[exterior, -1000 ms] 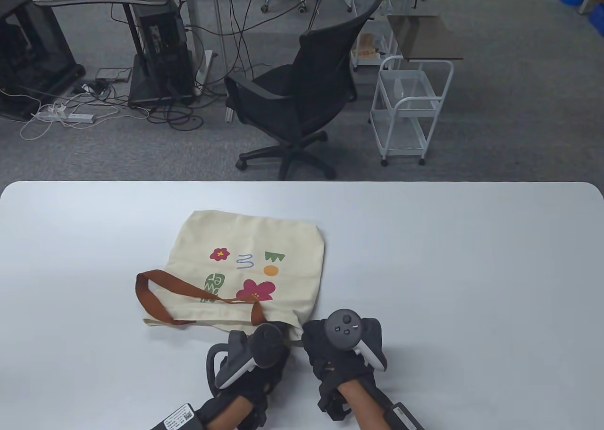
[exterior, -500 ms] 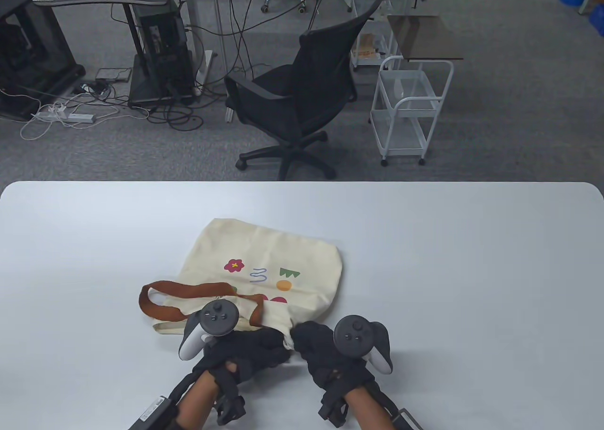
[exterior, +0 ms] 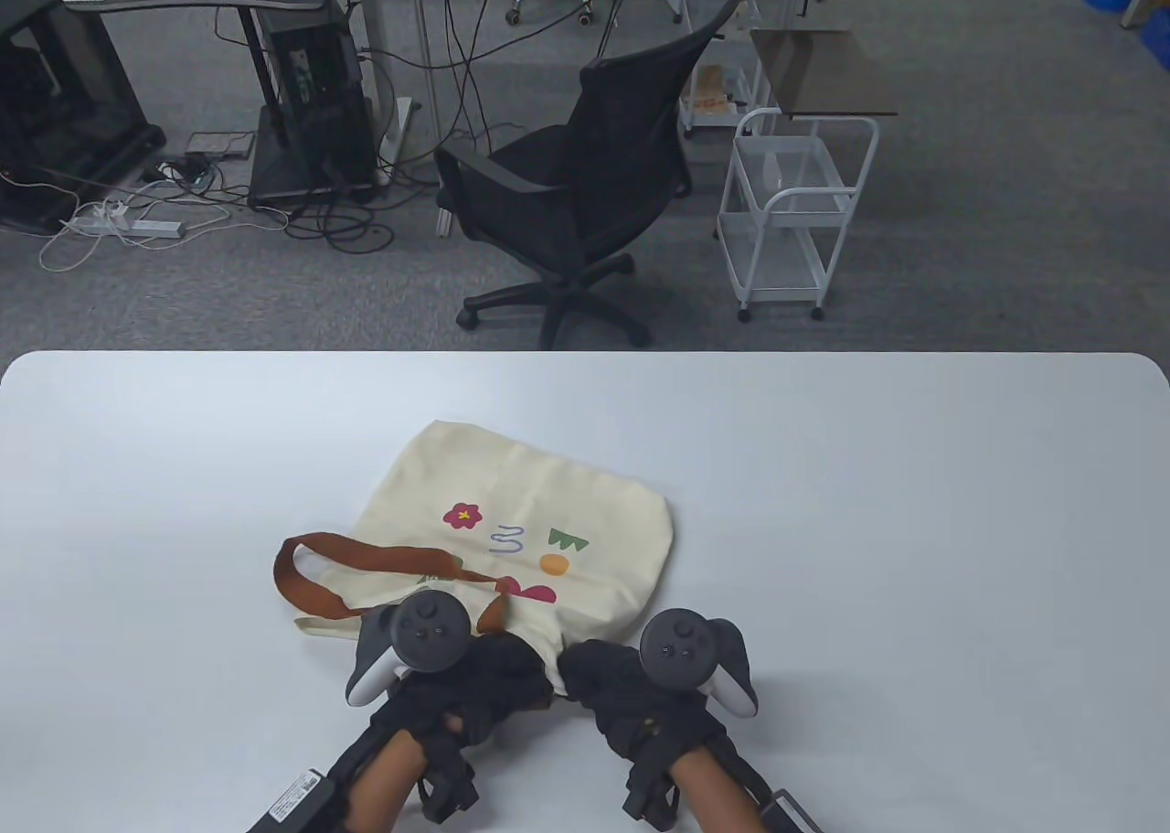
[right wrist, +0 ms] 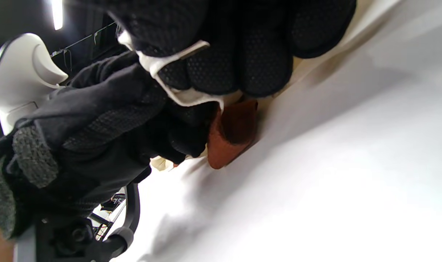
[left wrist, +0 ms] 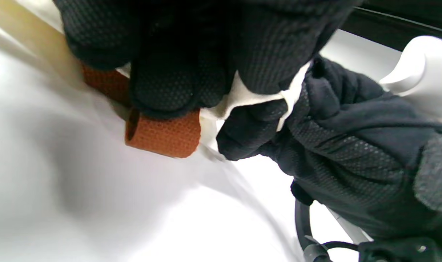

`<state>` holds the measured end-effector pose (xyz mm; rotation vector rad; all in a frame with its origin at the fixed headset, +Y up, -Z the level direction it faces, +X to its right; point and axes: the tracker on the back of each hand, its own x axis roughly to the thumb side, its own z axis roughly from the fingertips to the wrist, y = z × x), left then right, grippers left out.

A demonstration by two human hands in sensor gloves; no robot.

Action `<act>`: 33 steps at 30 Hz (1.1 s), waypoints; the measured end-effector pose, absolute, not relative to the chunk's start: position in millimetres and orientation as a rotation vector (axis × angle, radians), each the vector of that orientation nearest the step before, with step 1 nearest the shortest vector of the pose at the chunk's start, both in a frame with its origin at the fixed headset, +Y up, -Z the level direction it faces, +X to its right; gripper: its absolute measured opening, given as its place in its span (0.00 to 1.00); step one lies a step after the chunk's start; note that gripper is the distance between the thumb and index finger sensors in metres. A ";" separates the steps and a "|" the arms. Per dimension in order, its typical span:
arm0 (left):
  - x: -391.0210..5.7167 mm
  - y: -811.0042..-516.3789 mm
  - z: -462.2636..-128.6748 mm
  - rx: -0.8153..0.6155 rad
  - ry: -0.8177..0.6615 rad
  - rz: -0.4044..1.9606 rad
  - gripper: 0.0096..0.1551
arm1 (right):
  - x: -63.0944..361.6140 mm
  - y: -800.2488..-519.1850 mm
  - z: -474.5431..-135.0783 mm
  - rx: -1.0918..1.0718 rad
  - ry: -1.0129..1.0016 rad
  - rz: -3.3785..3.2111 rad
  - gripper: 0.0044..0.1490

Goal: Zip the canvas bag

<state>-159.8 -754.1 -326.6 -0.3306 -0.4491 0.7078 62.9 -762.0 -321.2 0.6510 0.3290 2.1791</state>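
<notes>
A cream canvas bag (exterior: 539,495) with flower prints and brown straps (exterior: 306,586) lies flat on the white table (exterior: 914,549), its mouth toward me. Both gloved hands meet at the mouth's near right corner. My left hand (exterior: 521,673) grips the cream mouth edge (left wrist: 242,98), its fingers (left wrist: 177,72) curled over a brown strap end (left wrist: 163,134). My right hand (exterior: 580,664) pinches the cream edge (right wrist: 184,96) in its curled fingers (right wrist: 235,47), right beside the left hand (right wrist: 97,120). The strap end also shows in the right wrist view (right wrist: 232,134). The zipper and its slider are hidden by the gloves.
The bag sits near the table's front middle. Beyond the far edge stand a black office chair (exterior: 585,184), a white wire cart (exterior: 795,211) and a computer desk (exterior: 228,10).
The bag has slid right and turned a little clockwise. My left hand has rolled over and moved up onto the mouth edge. My right hand has stayed at the corner.
</notes>
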 end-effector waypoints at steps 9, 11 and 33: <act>-147.9 -730.7 -307.7 0.140 -0.331 0.248 0.23 | 54.0 -749.3 -313.9 0.649 0.289 2.287 0.28; -150.2 -728.0 -308.2 0.180 -0.302 0.184 0.22 | 55.9 -744.3 -313.0 0.640 0.243 2.314 0.28; -320.4 -737.7 -349.6 0.283 0.344 0.150 0.19 | 83.5 -740.7 -318.2 0.545 0.184 2.778 0.26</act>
